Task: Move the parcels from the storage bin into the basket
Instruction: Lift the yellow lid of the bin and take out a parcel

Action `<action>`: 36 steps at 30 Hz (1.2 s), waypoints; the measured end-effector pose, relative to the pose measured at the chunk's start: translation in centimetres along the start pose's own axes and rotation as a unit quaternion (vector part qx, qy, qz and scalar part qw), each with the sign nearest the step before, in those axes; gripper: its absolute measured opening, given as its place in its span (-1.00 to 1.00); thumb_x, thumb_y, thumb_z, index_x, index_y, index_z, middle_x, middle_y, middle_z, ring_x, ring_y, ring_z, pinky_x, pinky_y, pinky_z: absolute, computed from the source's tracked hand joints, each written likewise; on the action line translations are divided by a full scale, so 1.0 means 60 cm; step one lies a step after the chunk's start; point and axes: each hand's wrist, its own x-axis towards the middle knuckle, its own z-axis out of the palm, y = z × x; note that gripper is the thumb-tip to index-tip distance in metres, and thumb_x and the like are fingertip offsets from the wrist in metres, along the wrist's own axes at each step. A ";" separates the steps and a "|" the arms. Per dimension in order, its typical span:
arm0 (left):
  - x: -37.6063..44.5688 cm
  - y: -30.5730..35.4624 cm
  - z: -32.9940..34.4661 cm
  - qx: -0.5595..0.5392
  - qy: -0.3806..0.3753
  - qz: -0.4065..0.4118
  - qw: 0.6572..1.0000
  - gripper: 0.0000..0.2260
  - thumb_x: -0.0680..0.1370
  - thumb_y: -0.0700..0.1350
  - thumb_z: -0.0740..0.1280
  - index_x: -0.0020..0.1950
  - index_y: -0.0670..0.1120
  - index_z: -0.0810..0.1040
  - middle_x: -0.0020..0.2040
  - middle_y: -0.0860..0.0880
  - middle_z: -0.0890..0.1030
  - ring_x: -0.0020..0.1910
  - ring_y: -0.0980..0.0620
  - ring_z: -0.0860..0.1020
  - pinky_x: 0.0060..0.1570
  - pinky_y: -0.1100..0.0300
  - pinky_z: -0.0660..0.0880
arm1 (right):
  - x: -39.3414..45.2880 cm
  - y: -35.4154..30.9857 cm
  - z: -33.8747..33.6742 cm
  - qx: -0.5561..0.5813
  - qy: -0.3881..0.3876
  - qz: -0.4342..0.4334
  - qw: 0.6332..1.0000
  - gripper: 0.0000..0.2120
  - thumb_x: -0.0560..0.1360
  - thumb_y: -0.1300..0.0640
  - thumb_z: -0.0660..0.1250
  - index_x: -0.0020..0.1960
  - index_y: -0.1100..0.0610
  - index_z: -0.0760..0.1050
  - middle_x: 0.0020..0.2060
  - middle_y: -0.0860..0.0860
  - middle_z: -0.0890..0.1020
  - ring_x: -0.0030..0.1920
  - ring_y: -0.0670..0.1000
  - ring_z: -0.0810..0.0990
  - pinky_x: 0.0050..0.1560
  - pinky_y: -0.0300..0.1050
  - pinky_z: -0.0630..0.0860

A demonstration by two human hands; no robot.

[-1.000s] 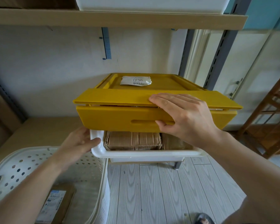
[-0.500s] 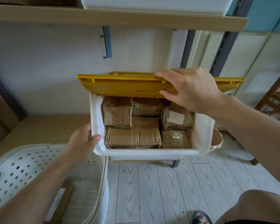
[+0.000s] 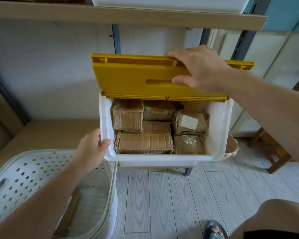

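A: Holding the yellow lid (image 3: pixel 141 80) up is the job of the right hand (image 3: pixel 199 69); its fingers curl over the top edge and the thumb presses the front face. The left hand (image 3: pixel 91 150) grips the left rim of the white storage bin (image 3: pixel 216 135), thumb inside, fingers around the outside wall.

B: And where are the parcels?

A: Inside the bin, packed tightly. I count six brown parcels (image 3: pixel 144 143) that I can see: three along the back, one in the middle, two at the front. One of them carries a pale label (image 3: pixel 189 121). More may lie under the lid or below; I cannot tell.

B: What about the basket?

A: One white perforated basket (image 3: pixel 33 171) stands just beside the bin, lower and to the left. One flat parcel (image 3: pixel 68 214) seems to lie already at its bottom.

B: What could go wrong?

A: Both hands are busy, so I think no hand is free to lift a parcel. If the right hand lets go, the lid may fall back on the fingers. Also the bin looks to stick out over the shelf edge; pulling on it could tip it. The tight packing may make the first parcel hard to pinch.
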 end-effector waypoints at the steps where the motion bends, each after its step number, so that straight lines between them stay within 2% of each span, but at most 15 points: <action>1: 0.000 0.001 0.000 -0.002 0.001 -0.001 1.000 -0.87 0.64 -0.15 0.30 0.00 -0.22 0.52 -0.36 -0.13 0.50 -0.43 0.02 0.39 -0.39 0.16 0.32 | 0.003 0.000 -0.001 0.004 -0.008 0.002 1.000 -0.38 0.56 -0.05 0.43 0.54 0.03 0.28 0.27 0.07 0.61 0.24 0.19 0.56 0.39 0.15 0.35; 5: -0.002 0.003 0.000 -0.002 0.010 -0.004 1.000 -0.87 0.64 -0.16 0.30 -0.04 -0.21 0.52 -0.39 -0.10 0.46 -0.44 0.02 0.37 -0.39 0.16 0.31 | -0.005 -0.003 0.000 -0.005 -0.009 -0.010 1.000 -0.38 0.56 -0.05 0.44 0.53 0.04 0.29 0.29 0.07 0.60 0.24 0.17 0.57 0.35 0.14 0.40; 9: -0.005 0.004 0.000 -0.001 0.017 -0.004 1.000 -0.83 0.63 -0.17 0.32 -0.13 -0.21 0.50 -0.43 -0.06 0.43 -0.47 0.03 0.34 -0.40 0.18 0.28 | -0.018 -0.005 0.006 -0.007 0.019 -0.024 1.000 -0.33 0.55 -0.02 0.45 0.57 0.05 0.25 0.35 0.08 0.54 0.30 0.14 0.52 0.39 0.15 0.36; 13: -0.005 0.005 -0.001 0.002 0.024 0.000 1.000 -0.86 0.62 -0.17 0.34 -0.10 -0.20 0.54 -0.41 -0.12 0.52 -0.46 0.01 0.41 -0.39 0.18 0.33 | -0.040 -0.013 0.022 -0.017 0.098 -0.058 0.993 -0.30 0.52 0.02 0.47 0.57 0.12 0.27 0.41 0.12 0.50 0.43 0.15 0.43 0.44 0.20 0.36; 17: -0.004 0.002 -0.005 -0.004 0.044 -0.016 0.999 -0.81 0.58 -0.16 0.38 -0.20 -0.19 0.49 -0.42 -0.15 0.52 -0.46 0.02 0.40 -0.37 0.17 0.34 | -0.071 -0.029 0.059 -0.007 0.204 -0.107 0.973 -0.48 0.53 0.10 0.43 0.45 0.20 0.45 0.37 0.12 0.55 0.48 0.15 0.41 0.40 0.17 0.41; 19: -0.002 0.001 -0.008 -0.001 0.050 -0.012 0.999 -0.80 0.57 -0.14 0.37 -0.19 -0.21 0.48 -0.37 -0.18 0.56 -0.42 0.02 0.44 -0.34 0.14 0.39 | -0.085 -0.036 0.081 0.009 0.233 -0.119 0.965 -0.56 0.53 0.14 0.42 0.39 0.22 0.51 0.34 0.12 0.57 0.47 0.15 0.43 0.38 0.13 0.42; 21: -0.005 0.009 -0.012 -0.013 0.074 0.007 0.997 -0.92 0.58 -0.14 0.35 -0.04 -0.14 0.57 -0.22 -0.03 0.66 -0.26 0.02 0.59 -0.20 0.09 0.52 | -0.099 -0.043 0.105 0.027 0.225 -0.116 0.967 -0.57 0.53 0.16 0.43 0.38 0.22 0.52 0.32 0.11 0.59 0.46 0.14 0.45 0.35 0.11 0.44; 22: -0.010 0.017 -0.015 -0.025 0.095 0.022 0.995 -0.91 0.59 -0.16 0.35 0.08 -0.09 0.60 -0.08 0.05 0.69 -0.14 0.05 0.62 -0.11 0.10 0.54 | -0.107 -0.045 0.117 0.035 0.216 -0.112 0.969 -0.57 0.53 0.16 0.43 0.38 0.21 0.52 0.32 0.10 0.59 0.45 0.13 0.45 0.33 0.10 0.45; 24: -0.024 0.032 -0.019 -0.043 0.144 0.057 0.987 -0.71 0.60 -0.20 0.36 0.32 -0.06 0.56 0.14 0.11 0.65 0.08 0.13 0.60 0.04 0.26 0.46 | -0.123 -0.046 0.144 0.048 0.193 -0.101 0.975 -0.56 0.53 0.16 0.43 0.39 0.20 0.51 0.32 0.08 0.59 0.44 0.11 0.46 0.30 0.08 0.46; 26: -0.032 0.041 -0.021 -0.026 0.186 0.095 0.978 -0.60 0.59 -0.21 0.37 0.44 -0.09 0.50 0.30 0.07 0.60 0.24 0.12 0.55 0.22 0.26 0.43 | -0.140 -0.048 0.171 0.064 0.177 -0.084 0.979 -0.54 0.53 0.17 0.45 0.40 0.19 0.51 0.31 0.07 0.59 0.43 0.10 0.47 0.30 0.06 0.47; 28: -0.035 0.045 -0.018 0.002 0.204 0.123 0.971 -0.55 0.58 -0.23 0.37 0.48 -0.15 0.46 0.41 -0.03 0.54 0.36 0.04 0.50 0.36 0.19 0.40 | -0.155 -0.049 0.198 0.088 0.166 -0.062 0.980 -0.53 0.51 0.18 0.46 0.40 0.19 0.50 0.30 0.07 0.60 0.42 0.09 0.48 0.30 0.07 0.48; 31: -0.032 0.057 -0.012 0.029 0.225 0.173 0.958 -0.56 0.55 -0.32 0.37 0.44 -0.24 0.48 0.47 -0.12 0.47 0.44 0.08 0.40 0.41 0.49 0.20 | -0.158 -0.052 0.223 0.133 0.144 -0.029 0.980 -0.50 0.49 0.17 0.49 0.40 0.18 0.50 0.30 0.07 0.59 0.39 0.09 0.49 0.28 0.07 0.49; 32: -0.032 0.063 -0.009 0.029 0.227 0.186 0.956 -0.57 0.54 -0.34 0.37 0.43 -0.26 0.49 0.47 -0.13 0.46 0.44 0.10 0.39 0.40 0.53 0.18 | -0.156 -0.054 0.225 0.143 0.138 -0.022 0.980 -0.49 0.49 0.16 0.49 0.41 0.18 0.49 0.30 0.07 0.59 0.38 0.09 0.50 0.28 0.06 0.48; 34: -0.030 0.075 0.002 0.019 0.211 0.202 0.956 -0.55 0.54 -0.35 0.36 0.44 -0.27 0.47 0.47 -0.12 0.47 0.43 0.16 0.37 0.43 0.48 0.20 | -0.148 -0.059 0.227 0.156 0.128 -0.013 0.979 -0.48 0.49 0.15 0.49 0.42 0.17 0.49 0.30 0.06 0.58 0.36 0.08 0.51 0.29 0.04 0.46; 36: -0.026 0.085 0.017 -0.008 0.174 0.184 0.967 -0.51 0.56 -0.29 0.34 0.50 -0.21 0.41 0.50 -0.07 0.43 0.45 0.25 0.31 0.48 0.30 0.28 | -0.140 -0.065 0.229 0.178 0.109 0.002 0.978 -0.47 0.50 0.14 0.48 0.44 0.16 0.46 0.33 0.05 0.57 0.37 0.07 0.50 0.32 0.07 0.47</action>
